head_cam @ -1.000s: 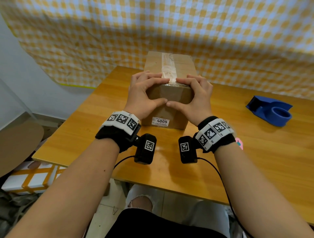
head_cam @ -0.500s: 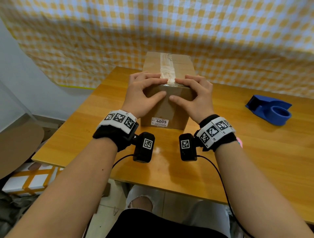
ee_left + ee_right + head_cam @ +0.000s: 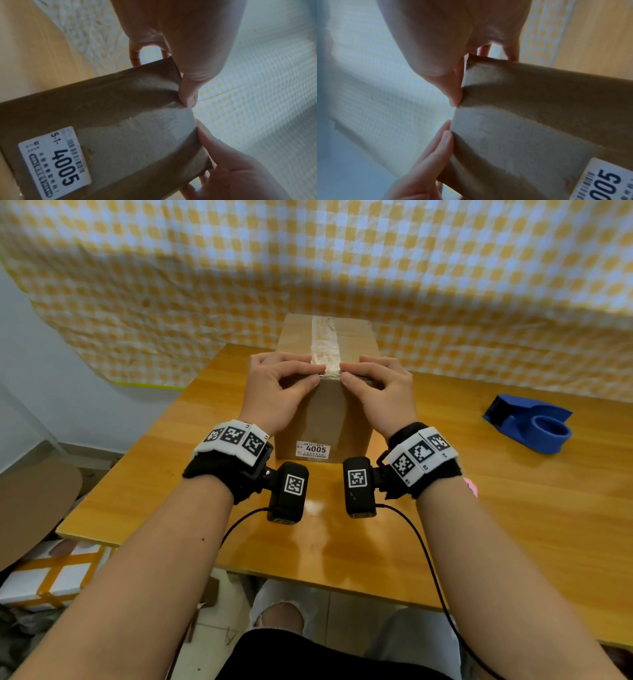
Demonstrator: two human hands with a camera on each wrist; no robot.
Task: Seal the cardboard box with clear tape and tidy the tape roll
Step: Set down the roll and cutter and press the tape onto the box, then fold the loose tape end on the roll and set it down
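Observation:
The brown cardboard box [image 3: 325,419] stands on the wooden table [image 3: 513,508] with a strip of clear tape [image 3: 323,344] running along its top seam. My left hand [image 3: 310,375] and right hand [image 3: 351,374] grip the box's top front edge on either side of the tape end, fingers curled on top, thumbs on the front face. In the left wrist view my left thumb [image 3: 187,94] presses the box [image 3: 120,128] at its upper edge. The right wrist view shows my right thumb [image 3: 453,89] doing the same on the box [image 3: 530,128]. A blue tape dispenser [image 3: 529,428] lies at the right.
A white label reading 4005 [image 3: 312,449] is stuck low on the box's front. A yellow checked cloth [image 3: 342,268] hangs behind the table. White boxes with orange tape [image 3: 51,573] lie on the floor at the left.
Both thumbs have slid up the box's front face from its middle to the top edge, apart from each other. The box and dispenser have not moved.

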